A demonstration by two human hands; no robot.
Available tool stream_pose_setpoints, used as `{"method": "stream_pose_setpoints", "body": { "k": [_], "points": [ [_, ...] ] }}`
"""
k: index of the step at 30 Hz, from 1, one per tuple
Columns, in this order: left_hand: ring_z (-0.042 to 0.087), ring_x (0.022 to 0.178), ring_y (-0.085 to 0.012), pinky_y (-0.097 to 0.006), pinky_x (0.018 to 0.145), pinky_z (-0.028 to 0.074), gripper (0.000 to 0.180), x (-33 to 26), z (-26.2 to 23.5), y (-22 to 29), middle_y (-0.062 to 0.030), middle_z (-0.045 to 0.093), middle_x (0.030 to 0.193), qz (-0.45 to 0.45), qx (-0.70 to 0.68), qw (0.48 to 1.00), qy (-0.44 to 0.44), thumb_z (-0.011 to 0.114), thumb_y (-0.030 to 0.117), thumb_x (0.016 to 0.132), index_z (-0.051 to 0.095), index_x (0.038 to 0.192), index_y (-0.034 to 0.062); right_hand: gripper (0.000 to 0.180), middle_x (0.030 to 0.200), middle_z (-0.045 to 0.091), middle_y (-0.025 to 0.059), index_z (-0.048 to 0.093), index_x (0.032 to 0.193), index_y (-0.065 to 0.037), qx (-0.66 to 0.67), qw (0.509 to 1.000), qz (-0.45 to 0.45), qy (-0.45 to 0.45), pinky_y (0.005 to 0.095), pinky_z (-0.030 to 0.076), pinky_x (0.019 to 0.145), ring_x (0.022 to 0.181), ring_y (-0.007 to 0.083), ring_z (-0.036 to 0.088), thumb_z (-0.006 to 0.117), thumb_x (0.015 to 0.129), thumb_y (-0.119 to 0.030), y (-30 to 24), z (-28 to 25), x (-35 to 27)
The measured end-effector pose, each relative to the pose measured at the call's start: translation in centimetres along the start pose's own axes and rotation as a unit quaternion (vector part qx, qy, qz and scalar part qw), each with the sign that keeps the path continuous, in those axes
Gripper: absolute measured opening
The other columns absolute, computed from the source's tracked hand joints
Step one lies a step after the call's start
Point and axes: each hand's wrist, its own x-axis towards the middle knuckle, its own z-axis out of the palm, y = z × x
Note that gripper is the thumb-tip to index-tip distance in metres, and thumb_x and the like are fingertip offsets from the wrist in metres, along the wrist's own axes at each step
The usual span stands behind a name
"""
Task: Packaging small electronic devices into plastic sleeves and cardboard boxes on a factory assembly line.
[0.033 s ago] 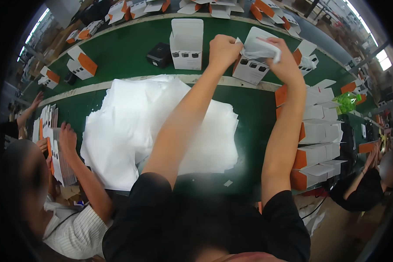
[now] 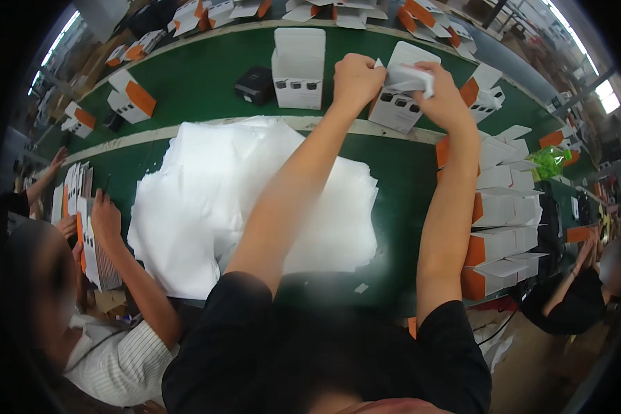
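Observation:
A white and orange carton (image 2: 395, 114) stands at the far edge of my reach, its lid raised behind the opening. My left hand (image 2: 357, 81) is closed at its left side, pinching a small white corner that looks like the carton's side flap. Over the opening, my right hand (image 2: 443, 95) grips a bundle in thin white wrapping (image 2: 408, 79); what is inside the wrapping cannot be seen. To the left, a second white carton (image 2: 299, 86) stands with its lid up, and beside it sits a black boxy case (image 2: 254, 86).
A large heap of white sheets (image 2: 221, 172) covers the green bench (image 2: 403, 179) before me. Open cartons (image 2: 507, 207) line the right side, near a green bottle (image 2: 550, 163). At left, a co-worker's hand (image 2: 106, 217) is by stacked flat cartons (image 2: 103, 262). A conveyor belt runs behind.
My right hand and the wrapped bundle have shifted slightly left and down at the carton's opening. The left hand stays at the flap. The whole view has shifted a little.

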Motion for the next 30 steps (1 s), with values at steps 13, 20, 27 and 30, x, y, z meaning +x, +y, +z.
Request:
{"method": "stream_pose_setpoints", "body": {
  "k": [13,20,27,30],
  "points": [
    [0.071,0.079,-0.0385,-0.043,0.077,0.057,0.023,-0.1,3.1,0.1,-0.0216,0.072,0.08,-0.014,-0.075,0.988,0.137,0.069,0.021,0.083,0.075,0.084,-0.0005,0.058,0.15,0.045,0.0085,0.063,0.134,-0.017,-0.225,0.97,-0.073,0.051,0.0585,0.033,0.114,0.141,0.036,0.039,0.074,0.079,-0.03,-2.5,2.0,-2.6],
    [0.056,0.108,-0.0498,-0.053,0.093,0.048,0.044,-8.6,1.1,-6.2,-0.0328,0.059,0.114,0.189,0.086,0.975,0.086,0.062,0.024,0.087,0.053,0.118,-0.0065,0.037,0.131,0.066,0.0113,0.063,0.133,-0.003,0.337,0.874,-0.266,-0.227,0.0321,0.048,0.103,0.12,0.0207,0.063,0.058,0.099,-0.017,-21.6,9.2,7.2],
    [0.056,0.105,-0.039,-0.048,0.09,0.046,0.048,-24.9,-8.3,0.1,-0.0143,0.058,0.124,0.077,0.272,0.955,-0.091,0.07,0.018,0.083,0.056,0.126,0.0041,0.06,0.124,0.068,0.0158,0.066,0.129,-0.006,-0.372,0.81,-0.112,-0.438,0.041,0.052,0.095,0.114,0.0266,0.065,0.068,0.086,-0.047,-17.9,20.9,17.9],
    [0.056,0.101,-0.0319,-0.046,0.082,0.047,0.037,-25.4,-10.3,-0.9,-0.0108,0.058,0.117,0.092,0.3,0.949,0.019,0.071,0.016,0.083,0.06,0.117,0.0048,0.066,0.121,0.069,0.0068,0.069,0.123,-0.013,-0.231,0.759,0.166,-0.586,0.0449,0.048,0.097,0.112,0.0276,0.064,0.078,0.078,-0.061,-20.4,20.3,18.0]
  ]
}}
